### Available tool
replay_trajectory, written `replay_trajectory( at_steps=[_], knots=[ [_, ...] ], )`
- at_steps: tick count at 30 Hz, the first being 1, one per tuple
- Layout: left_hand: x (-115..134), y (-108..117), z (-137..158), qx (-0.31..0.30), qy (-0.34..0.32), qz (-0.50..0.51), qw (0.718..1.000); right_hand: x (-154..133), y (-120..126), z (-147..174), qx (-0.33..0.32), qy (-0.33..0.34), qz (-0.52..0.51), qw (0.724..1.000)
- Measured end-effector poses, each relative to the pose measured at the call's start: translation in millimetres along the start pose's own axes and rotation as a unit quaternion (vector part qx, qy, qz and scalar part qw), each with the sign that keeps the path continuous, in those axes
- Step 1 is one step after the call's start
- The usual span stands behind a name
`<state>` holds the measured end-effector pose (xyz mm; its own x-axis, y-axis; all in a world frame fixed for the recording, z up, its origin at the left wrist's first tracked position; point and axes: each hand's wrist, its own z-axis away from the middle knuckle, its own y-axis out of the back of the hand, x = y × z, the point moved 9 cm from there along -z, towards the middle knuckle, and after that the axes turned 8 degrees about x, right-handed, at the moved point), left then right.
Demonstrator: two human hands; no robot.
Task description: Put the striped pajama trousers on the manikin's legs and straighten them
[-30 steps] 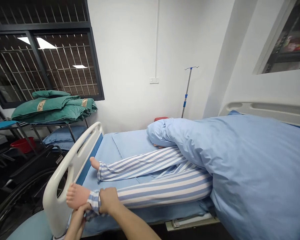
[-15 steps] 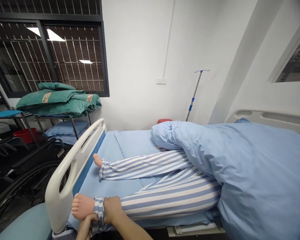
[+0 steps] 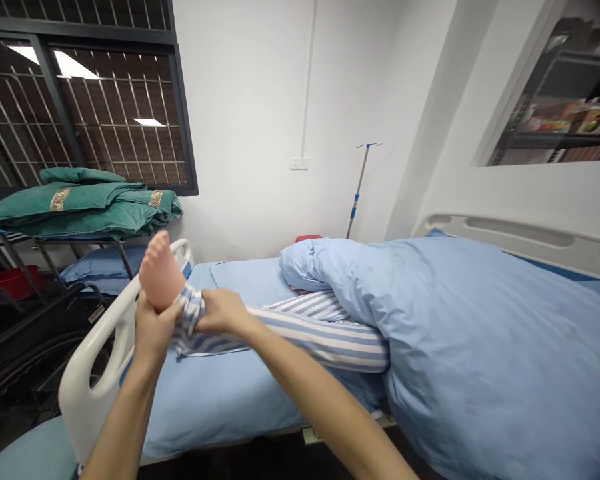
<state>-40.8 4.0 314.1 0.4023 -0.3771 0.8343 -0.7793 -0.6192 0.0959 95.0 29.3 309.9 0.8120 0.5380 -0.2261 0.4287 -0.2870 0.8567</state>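
The near leg of a manikin in blue-and-white striped trousers [image 3: 320, 339] is raised off the bed at the ankle, its bare foot [image 3: 161, 273] pointing up with toes at the top. My left hand [image 3: 153, 328] is closed around the heel and ankle from below. Just beside it, my right hand [image 3: 223, 311] wraps the lower shin over the bunched trouser cuff [image 3: 193, 308]. Most of the far leg is hidden behind the raised one. A light blue quilt [image 3: 460, 320] covers the thighs and upper body.
The bed has a blue sheet [image 3: 215, 393], a pale footboard [image 3: 87, 373] and a headboard [image 3: 520, 233]. Left of it are a wheelchair [image 3: 40, 373], green folded quilts [image 3: 90, 203] on a stand and a red basin [image 3: 13, 283]. An IV pole [image 3: 359, 187] stands behind.
Both my hands have lifted the near leg off the mattress and moved it up and away, toward the far leg. The foot has gone up above the footboard's level. The view has shifted right.
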Motion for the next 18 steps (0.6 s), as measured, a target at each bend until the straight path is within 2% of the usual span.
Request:
replay_trajectory(
  at_steps=[3, 5, 7, 9, 11, 13, 18],
  knots=[
    [87, -25, -10, 0.008, -0.054, -0.012, 0.998, 16, 72, -8, 0.060, 0.015, -0.026, 0.998],
    [137, -41, -12, 0.002, -0.104, -0.020, 0.994, 26, 110, -9, 0.081, 0.024, -0.033, 0.996],
    [170, -53, -10, -0.015, -0.141, -0.033, 0.989, 34, 135, -9, 0.092, 0.027, -0.032, 0.995],
    [179, -57, -10, -0.024, -0.153, -0.053, 0.987, 38, 144, -10, 0.095, 0.028, -0.031, 0.995],
    [166, -54, -14, -0.028, -0.144, -0.067, 0.987, 36, 136, -11, 0.092, 0.032, -0.036, 0.995],
    [134, -46, -20, -0.036, -0.119, -0.074, 0.990, 31, 114, -13, 0.086, 0.030, -0.040, 0.995],
    [17, -20, -30, -0.094, -0.023, -0.074, 0.993, 12, 22, -16, 0.039, -0.005, -0.012, 0.999]
  ],
)
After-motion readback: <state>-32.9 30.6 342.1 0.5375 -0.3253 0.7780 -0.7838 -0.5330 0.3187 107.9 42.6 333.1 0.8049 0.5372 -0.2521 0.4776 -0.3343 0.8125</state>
